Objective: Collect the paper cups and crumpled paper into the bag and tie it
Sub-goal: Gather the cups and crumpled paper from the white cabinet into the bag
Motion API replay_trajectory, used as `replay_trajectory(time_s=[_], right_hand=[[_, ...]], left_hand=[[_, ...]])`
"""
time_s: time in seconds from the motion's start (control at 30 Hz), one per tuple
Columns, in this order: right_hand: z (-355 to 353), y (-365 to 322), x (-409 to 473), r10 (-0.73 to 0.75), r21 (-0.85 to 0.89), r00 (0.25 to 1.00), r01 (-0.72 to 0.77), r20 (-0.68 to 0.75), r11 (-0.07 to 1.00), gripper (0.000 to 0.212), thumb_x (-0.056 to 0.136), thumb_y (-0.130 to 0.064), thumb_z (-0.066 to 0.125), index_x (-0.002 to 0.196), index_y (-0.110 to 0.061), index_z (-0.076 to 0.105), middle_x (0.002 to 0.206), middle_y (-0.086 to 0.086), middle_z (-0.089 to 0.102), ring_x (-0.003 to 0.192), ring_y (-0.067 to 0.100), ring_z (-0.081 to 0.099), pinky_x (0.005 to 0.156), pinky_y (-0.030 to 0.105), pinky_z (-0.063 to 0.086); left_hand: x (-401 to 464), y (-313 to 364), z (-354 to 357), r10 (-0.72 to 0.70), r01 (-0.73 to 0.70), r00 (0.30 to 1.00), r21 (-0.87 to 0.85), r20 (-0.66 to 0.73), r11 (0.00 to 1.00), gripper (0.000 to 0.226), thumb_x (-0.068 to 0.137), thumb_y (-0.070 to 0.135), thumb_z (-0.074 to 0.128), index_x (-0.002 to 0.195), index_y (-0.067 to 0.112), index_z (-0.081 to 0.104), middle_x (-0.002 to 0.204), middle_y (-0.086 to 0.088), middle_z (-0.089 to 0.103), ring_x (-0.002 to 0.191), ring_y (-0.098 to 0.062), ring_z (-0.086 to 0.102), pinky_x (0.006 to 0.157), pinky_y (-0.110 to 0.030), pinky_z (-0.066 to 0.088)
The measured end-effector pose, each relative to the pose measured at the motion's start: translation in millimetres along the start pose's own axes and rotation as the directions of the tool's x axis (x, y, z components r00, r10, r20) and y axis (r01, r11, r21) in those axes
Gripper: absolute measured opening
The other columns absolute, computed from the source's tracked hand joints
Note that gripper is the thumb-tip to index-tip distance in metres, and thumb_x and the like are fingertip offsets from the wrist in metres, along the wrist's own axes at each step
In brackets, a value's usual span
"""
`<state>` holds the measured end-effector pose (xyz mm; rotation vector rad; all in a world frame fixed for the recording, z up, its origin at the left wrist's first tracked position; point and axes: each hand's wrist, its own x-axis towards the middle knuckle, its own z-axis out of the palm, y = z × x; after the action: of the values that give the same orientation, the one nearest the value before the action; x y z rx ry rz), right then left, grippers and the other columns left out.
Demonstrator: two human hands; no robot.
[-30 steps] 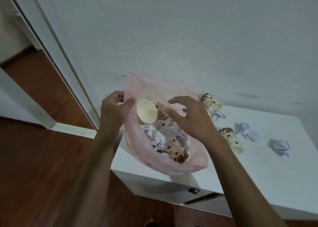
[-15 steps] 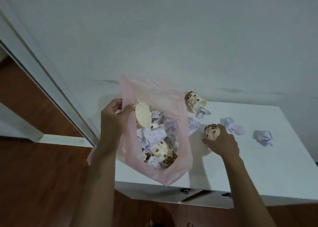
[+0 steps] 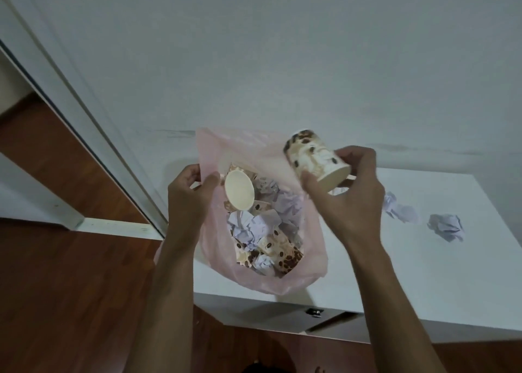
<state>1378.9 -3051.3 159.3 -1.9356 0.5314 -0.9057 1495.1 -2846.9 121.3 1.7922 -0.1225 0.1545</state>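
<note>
White tabletop (image 3: 423,273) carried pink bag (image 3: 310,262), already part-filled. Two crumpled paper (image 3: 446,227) balls lay right of bag. Your left hand (image 3: 187,200) pinched rim, mouth open. Your right hand (image 3: 346,200) held paper cup (image 3: 315,159) above mouth, fingers curled round it. Advice: kept rim wide, cup should drop in base-first.

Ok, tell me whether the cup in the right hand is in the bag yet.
Not yet: the right hand grips the cup above the pink bag.

Tilted cup (image 3: 315,157) above open bag (image 3: 308,271)
</note>
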Motion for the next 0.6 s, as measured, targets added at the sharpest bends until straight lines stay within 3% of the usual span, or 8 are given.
replay_trajectory(time_s=[0.07, 0.13, 0.17, 0.23, 0.3, 0.43, 0.53, 0.6], right_hand=[[16.6, -9.1, -7.5, -0.002, -0.07, 0.992, 0.011, 0.125, 0.997, 0.065, 0.057, -0.057, 0.081, 0.107, -0.037, 0.044, 0.106, -0.007, 0.06, 0.096, 0.009, 0.061, 0.066, 0.021, 0.052], [31.5, -6.2, -12.1, 0.05, -0.218, 0.943, 0.024, 0.328, 0.976, 0.069, 0.057, -0.062, 0.083, 0.11, -0.03, 0.053, 0.122, -0.002, 0.057, 0.118, 0.019, 0.051, 0.087, 0.025, 0.044], [35.9, -2.6, -14.7, 0.076, -0.279, 0.905, 0.048, 0.418, 0.959, 0.069, 0.058, -0.063, 0.083, 0.112, -0.026, 0.06, 0.134, 0.001, 0.054, 0.129, 0.021, 0.043, 0.095, 0.024, 0.036], [37.4, 5.1, -17.6, 0.065, -0.299, 0.881, 0.089, 0.468, 0.95, 0.062, 0.064, -0.06, 0.08, 0.113, -0.025, 0.069, 0.142, -0.001, 0.05, 0.136, 0.019, 0.036, 0.094, 0.013, 0.021], [32.6, 12.8, -15.6, -0.023, -0.26, 0.914, 0.139, 0.404, 0.956, 0.04, 0.073, -0.049, 0.078, 0.107, -0.029, 0.072, 0.136, -0.004, 0.056, 0.13, 0.018, 0.042, 0.09, 0.005, 0.02], [15.1, 34.6, -3.8, -0.167, -0.177, 0.967, 0.201, 0.191, 0.963, 0.016, 0.086, -0.038, 0.071, 0.101, -0.031, 0.072, 0.115, -0.011, 0.066, 0.113, 0.01, 0.053, 0.095, 0.023, 0.036], [5.3, 69.0, 13.5, -0.025, -0.054, 0.999, 0.022, -0.04, 0.998, 0.01, 0.089, -0.031, 0.062, 0.096, -0.03, 0.069, 0.099, -0.017, 0.067, 0.1, 0.011, 0.06, 0.081, 0.028, 0.048], [5.7, 103.3, 27.9, 0.175, -0.031, 0.983, -0.177, -0.059, 0.984, 0.009, 0.091, -0.022, 0.061, 0.097, -0.02, 0.067, 0.098, -0.005, 0.069, 0.097, 0.021, 0.065, 0.077, 0.027, 0.049]], left_hand=[[0.6, 0.2, -2.6, 0.013, -0.013, 1.0, -0.003, -0.001, 1.0, 0.011, 0.087, 0.033, 0.068, 0.085, 0.043, 0.064, 0.085, 0.035, 0.067, 0.084, 0.009, 0.063, 0.061, -0.007, 0.049], [1.5, -0.3, -4.8, 0.018, -0.018, 1.0, -0.021, 0.002, 1.0, 0.012, 0.086, 0.033, 0.068, 0.083, 0.045, 0.066, 0.086, 0.029, 0.069, 0.084, 0.003, 0.066, 0.063, -0.013, 0.052], [1.7, -0.8, -5.2, 0.017, -0.017, 1.0, -0.026, 0.006, 1.0, 0.013, 0.086, 0.034, 0.068, 0.082, 0.046, 0.067, 0.087, 0.027, 0.07, 0.084, 0.0, 0.067, 0.064, -0.015, 0.054], [1.6, -1.9, -5.0, 0.002, -0.001, 1.0, -0.028, 0.008, 1.0, 0.012, 0.086, 0.035, 0.068, 0.083, 0.047, 0.067, 0.089, 0.026, 0.07, 0.085, -0.003, 0.067, 0.068, -0.023, 0.057], [1.0, -2.7, -4.3, 0.002, -0.002, 1.0, -0.023, 0.005, 1.0, 0.013, 0.085, 0.035, 0.068, 0.082, 0.048, 0.067, 0.088, 0.026, 0.07, 0.084, -0.001, 0.067, 0.071, -0.027, 0.057], [-2.0, -5.0, -1.0, -0.008, 0.008, 1.0, 0.0, 0.004, 1.0, 0.008, 0.082, 0.04, 0.066, 0.082, 0.048, 0.067, 0.088, 0.027, 0.07, 0.083, 0.003, 0.065, 0.07, -0.025, 0.055], [-3.7, -7.0, 2.4, -0.03, 0.03, 0.999, 0.01, -0.016, 1.0, 0.004, 0.082, 0.039, 0.066, 0.085, 0.041, 0.068, 0.087, 0.025, 0.071, 0.08, 0.005, 0.065, 0.07, -0.025, 0.053], [-5.3, -6.9, 5.0, -0.045, 0.045, 0.999, 0.009, -0.031, 0.999, 0.007, 0.082, 0.038, 0.066, 0.088, 0.037, 0.069, 0.086, 0.022, 0.071, 0.079, 0.003, 0.066, 0.071, -0.026, 0.053]])
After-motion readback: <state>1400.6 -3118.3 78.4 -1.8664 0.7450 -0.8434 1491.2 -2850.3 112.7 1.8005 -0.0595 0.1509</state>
